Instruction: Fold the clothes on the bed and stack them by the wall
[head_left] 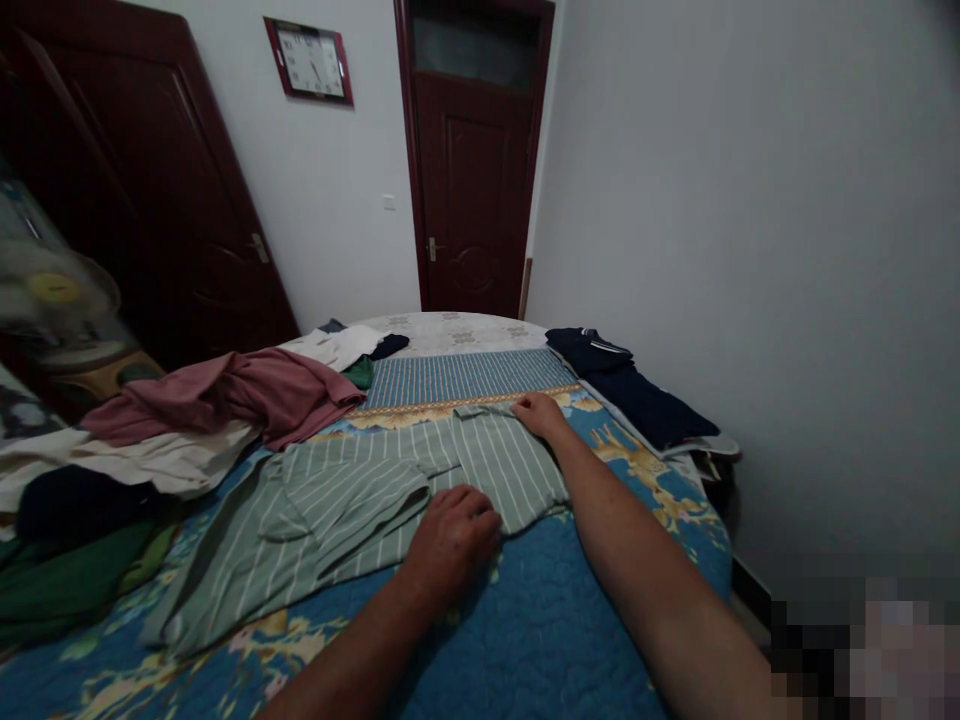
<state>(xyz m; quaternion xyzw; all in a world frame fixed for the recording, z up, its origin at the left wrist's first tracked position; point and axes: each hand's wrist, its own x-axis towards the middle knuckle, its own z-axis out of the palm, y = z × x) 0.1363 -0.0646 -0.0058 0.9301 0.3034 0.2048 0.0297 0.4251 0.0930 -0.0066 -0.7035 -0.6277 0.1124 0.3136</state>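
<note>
A green shirt with thin white stripes (360,500) lies spread on the blue quilted bed cover (525,620). My left hand (452,540) rests on the shirt's near edge, fingers curled and pressed on the cloth. My right hand (538,413) reaches farther out and pinches the shirt's far corner near the striped blue band of the cover.
A maroon garment (247,395) and cream, dark and green clothes (82,560) are heaped at the left. A navy shirt (630,385) lies at the right by the wall. Two dark red doors (472,170), a wall clock (309,62) and a fan (52,300) stand beyond.
</note>
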